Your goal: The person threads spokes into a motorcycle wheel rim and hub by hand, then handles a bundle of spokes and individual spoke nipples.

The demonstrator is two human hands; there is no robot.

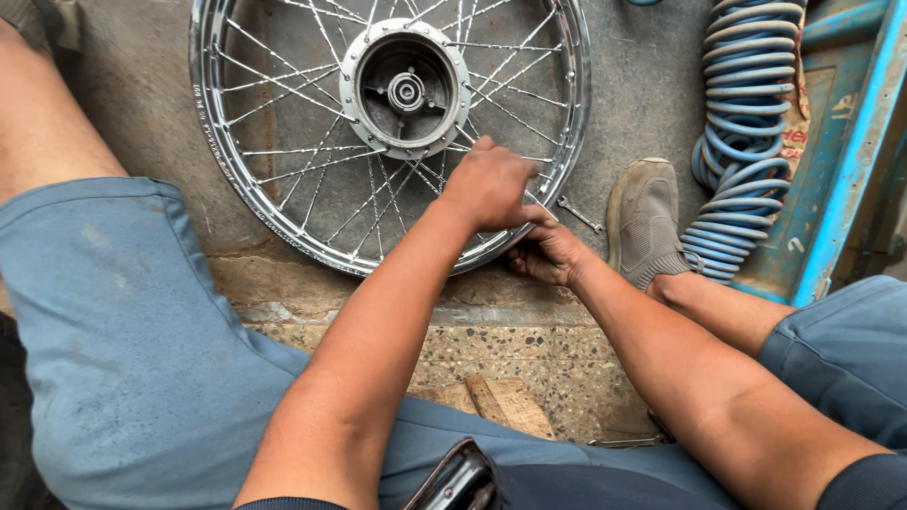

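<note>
Wheel: chrome spoked wheel (pixel 248 179) lay flat on the concrete floor (pixel 642 85), hub (pixel 405 88) facing up, near edge just beyond a stone step (pixel 378 302).
Left hand: left hand (pixel 489 186) rested over the spokes (pixel 321 189) at the near right part of the rim, back of the hand up, fingers curled down and together; could not tell what, if anything, was pinched under them.
Right hand: right hand (pixel 548 253) sat just under and touching the left, at the outer edge of the rim, fingers bent inward against the rim; grip hidden by the other hand.
Spanner: small open-ended spanner (pixel 579 214) lay on the floor just right of the rim, near both hands.
Shoe: grey-brown shoe (pixel 645 222) planted right of the spanner.
Hose: coiled blue air hose (pixel 746 142) lay beside the shoe, against a blue metal frame (pixel 850 170).
Clothing: blue-grey shorts (pixel 123 321) covered both knees at either side.
Wood: wooden scrap (pixel 501 401) lay on the speckled floor between the legs.
</note>
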